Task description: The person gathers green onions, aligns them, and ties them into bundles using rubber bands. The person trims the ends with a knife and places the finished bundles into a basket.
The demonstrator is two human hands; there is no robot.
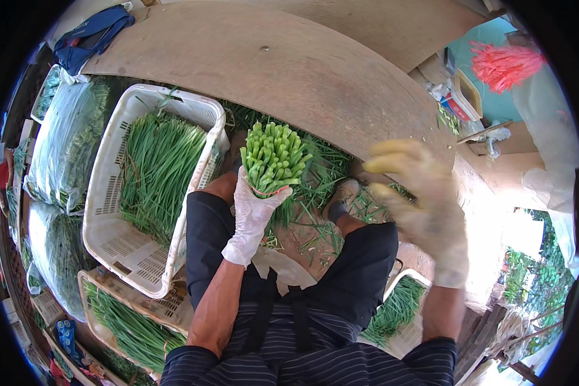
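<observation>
My left hand (259,205), in a thin white glove, grips a bunch of green vegetable stems (275,154). The cut ends point up towards me, and a pinkish-red band (270,192) runs around the bunch. The lower part of the bunch is mostly hidden behind the hand. My right hand (415,193) is blurred, gloved in white with yellow-stained fingers. It hovers by the right end of the wooden board (289,62), fingers apart, and no object shows in it.
Left of my knee, a white plastic crate (171,270) holds long green leaves. Another crate (94,321) of greens sits below it, and a third crate (405,333) is at my right. Plastic-wrapped bundles (60,159) stack at far left. Cut leaves litter the floor. Pink strips (506,66) hang upper right.
</observation>
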